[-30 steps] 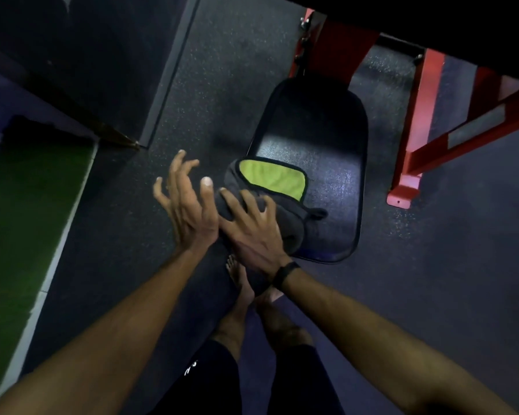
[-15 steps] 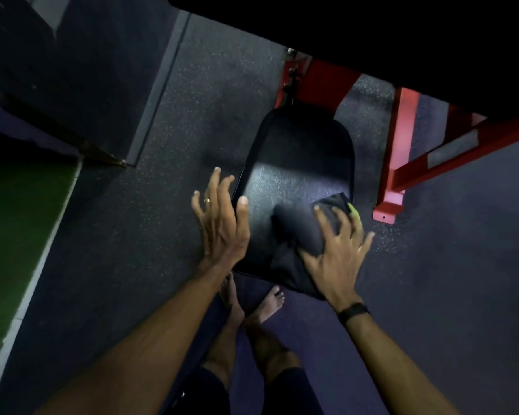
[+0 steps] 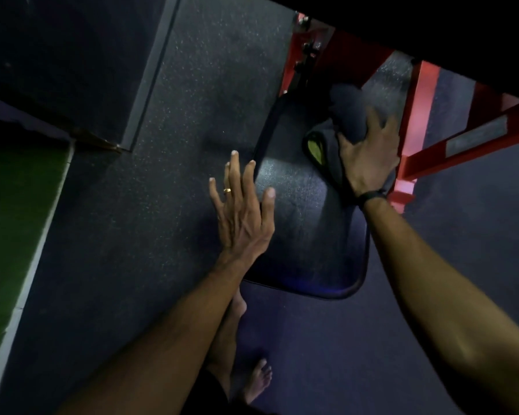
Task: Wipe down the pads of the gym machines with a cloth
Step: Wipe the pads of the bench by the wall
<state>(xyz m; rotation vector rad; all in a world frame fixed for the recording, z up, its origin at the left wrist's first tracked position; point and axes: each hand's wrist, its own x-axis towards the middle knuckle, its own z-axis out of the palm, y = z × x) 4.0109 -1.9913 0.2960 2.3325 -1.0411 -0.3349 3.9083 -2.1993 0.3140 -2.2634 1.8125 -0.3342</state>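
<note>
- right hand (image 3: pixel 369 163) pressing the dark cloth (image 3: pixel 330 145) onto the far right part of the black pad (image 3: pixel 300 223), fingers spread
- left hand (image 3: pixel 241 211) wide, flat, holding nothing, at the pad's left edge

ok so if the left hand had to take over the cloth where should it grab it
Take the loose folded edge with the yellow-green lining, on the cloth side facing the left hand. It lies uncovered on the seat pad, so come in from the left; the right hand presses down the rest.
</note>
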